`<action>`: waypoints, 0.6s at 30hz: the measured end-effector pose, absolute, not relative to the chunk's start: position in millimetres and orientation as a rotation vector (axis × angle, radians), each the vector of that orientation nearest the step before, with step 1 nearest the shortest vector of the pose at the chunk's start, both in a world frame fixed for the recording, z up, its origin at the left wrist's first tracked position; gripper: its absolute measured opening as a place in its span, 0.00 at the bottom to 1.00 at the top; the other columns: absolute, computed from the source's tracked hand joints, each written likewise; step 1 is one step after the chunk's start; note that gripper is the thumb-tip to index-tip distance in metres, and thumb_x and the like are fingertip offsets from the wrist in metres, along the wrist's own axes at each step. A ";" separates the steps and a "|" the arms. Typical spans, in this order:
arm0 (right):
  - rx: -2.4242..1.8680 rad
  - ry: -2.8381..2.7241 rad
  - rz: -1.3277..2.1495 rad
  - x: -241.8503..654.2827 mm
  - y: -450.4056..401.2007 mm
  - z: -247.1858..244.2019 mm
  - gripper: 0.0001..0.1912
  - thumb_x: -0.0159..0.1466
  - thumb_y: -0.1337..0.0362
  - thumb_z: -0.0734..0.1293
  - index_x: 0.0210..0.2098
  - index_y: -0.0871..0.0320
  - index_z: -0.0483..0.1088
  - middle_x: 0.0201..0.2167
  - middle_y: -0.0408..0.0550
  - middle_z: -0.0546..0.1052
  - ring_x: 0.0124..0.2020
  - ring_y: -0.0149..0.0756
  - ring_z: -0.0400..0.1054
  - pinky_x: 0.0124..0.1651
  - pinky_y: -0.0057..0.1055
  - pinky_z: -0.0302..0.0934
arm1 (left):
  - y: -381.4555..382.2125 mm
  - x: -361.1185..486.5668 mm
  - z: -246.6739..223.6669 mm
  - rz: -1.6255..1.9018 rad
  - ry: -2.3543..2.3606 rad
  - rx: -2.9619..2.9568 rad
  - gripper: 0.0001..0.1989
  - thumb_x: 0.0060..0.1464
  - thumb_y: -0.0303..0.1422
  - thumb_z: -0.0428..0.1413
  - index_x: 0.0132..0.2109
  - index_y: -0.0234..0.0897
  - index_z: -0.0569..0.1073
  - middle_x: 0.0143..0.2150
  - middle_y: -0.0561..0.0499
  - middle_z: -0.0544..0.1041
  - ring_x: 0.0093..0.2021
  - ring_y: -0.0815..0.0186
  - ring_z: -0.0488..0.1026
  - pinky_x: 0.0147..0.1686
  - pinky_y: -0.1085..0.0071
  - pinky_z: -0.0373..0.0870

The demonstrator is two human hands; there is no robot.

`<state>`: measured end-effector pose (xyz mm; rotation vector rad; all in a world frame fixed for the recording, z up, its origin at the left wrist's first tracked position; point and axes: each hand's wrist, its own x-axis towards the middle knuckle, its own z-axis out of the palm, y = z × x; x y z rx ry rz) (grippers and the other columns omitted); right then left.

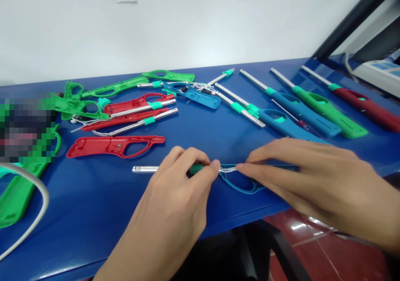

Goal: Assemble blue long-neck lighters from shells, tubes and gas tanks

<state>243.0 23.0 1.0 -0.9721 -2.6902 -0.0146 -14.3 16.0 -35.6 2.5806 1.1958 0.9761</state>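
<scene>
My left hand (178, 189) is closed around a metal tube (145, 169) with a dark green collar (196, 169), low over the front of the blue table. White wires (228, 169) run from the tube's right end toward my right hand (312, 176), whose thumb and fingertips pinch at them. Beneath the wires lies a blue lighter half-shell (239, 186) with its open loop showing; my right hand covers most of its handle. The contact between the right fingertips and the shell is partly hidden.
Assembled lighters, blue (306, 112), green (331, 113) and red (368, 108), lie at the right. Red half-shells (103, 146), green half-shells (121, 86) and metal tubes are at the back left. A white cable (42, 189) curves at the left edge. A white device (379, 74) stands far right.
</scene>
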 end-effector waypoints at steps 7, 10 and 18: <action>-0.988 -2.639 -0.091 242.1 20.1 -6.7 0.21 0.73 0.76 0.56 0.50 0.55 0.79 0.44 0.50 0.80 0.39 0.39 0.77 0.43 0.32 0.72 | 17.3 -14.0 -36.1 0.996 1.190 2.591 0.12 0.67 0.17 0.57 0.51 0.35 0.78 0.47 0.50 0.77 0.43 0.64 0.72 0.43 0.66 0.72; -0.980 -2.623 -0.073 241.7 19.9 -6.3 0.20 0.74 0.75 0.56 0.47 0.56 0.80 0.43 0.51 0.80 0.39 0.39 0.77 0.43 0.32 0.72 | 16.7 -13.8 -37.1 0.983 1.198 2.608 0.14 0.66 0.16 0.57 0.52 0.36 0.78 0.47 0.50 0.78 0.44 0.63 0.72 0.44 0.65 0.71; -0.944 -2.605 -0.068 241.2 20.1 -4.9 0.21 0.77 0.71 0.55 0.45 0.57 0.81 0.42 0.51 0.80 0.40 0.38 0.78 0.43 0.30 0.71 | 11.3 -15.0 -26.6 0.817 1.155 2.837 0.18 0.73 0.19 0.47 0.56 0.37 0.78 0.50 0.46 0.80 0.45 0.56 0.76 0.42 0.57 0.72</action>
